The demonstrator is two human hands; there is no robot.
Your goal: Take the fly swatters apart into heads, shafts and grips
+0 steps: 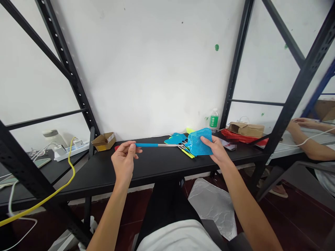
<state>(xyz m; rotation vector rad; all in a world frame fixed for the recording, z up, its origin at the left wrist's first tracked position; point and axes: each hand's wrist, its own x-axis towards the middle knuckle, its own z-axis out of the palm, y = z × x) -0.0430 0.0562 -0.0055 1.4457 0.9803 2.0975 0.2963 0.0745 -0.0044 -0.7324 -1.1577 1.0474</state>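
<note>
On my feed, one blue fly swatter [196, 143] is up in both hands, above the black table [154, 165]. The left hand [125, 161] has its fingers curled, with thumb and fingertips pinching the blue grip; the right hand [216, 149] clasps the mesh head, fingers closed around its edge. So this one is in hand, while more swatters [180, 141] with blue heads and yellow-green handles are left in a heap on the table just beneath it. Off to the right, a co-worker's hands [300, 125] rest on a separate white surface.
</note>
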